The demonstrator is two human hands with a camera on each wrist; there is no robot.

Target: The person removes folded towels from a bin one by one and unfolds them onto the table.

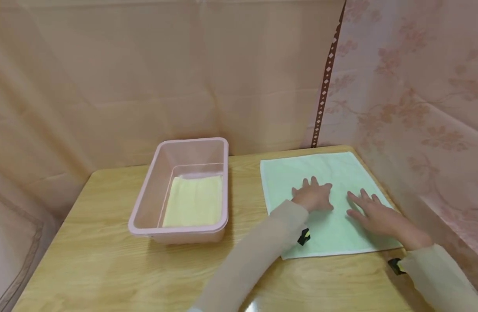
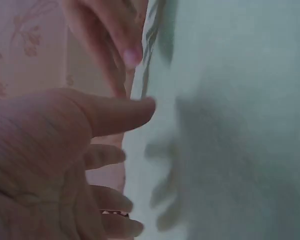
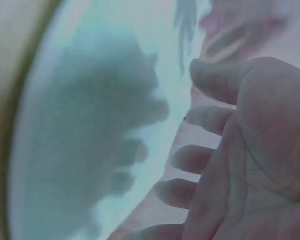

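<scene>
A pale green towel (image 1: 301, 173) lies spread flat on the right part of the wooden table. Above its middle is my left hand (image 1: 314, 197), fingers spread and palm down. My right hand (image 1: 379, 216) hovers over the towel's right side, its fingers spread as well. Each wrist view shows the palm with straight fingers and a shadow on the cloth: the left palm (image 2: 40, 160) in one, the right palm (image 3: 260, 165) in the other. Neither hand holds anything.
A pink plastic basin (image 1: 145, 203) stands on the table (image 1: 86, 242) left of the towel, with a folded yellow towel (image 1: 194, 201) inside. Beige curtain (image 1: 165, 78) hangs behind the table, and floral cloth (image 1: 430, 108) borders its right edge.
</scene>
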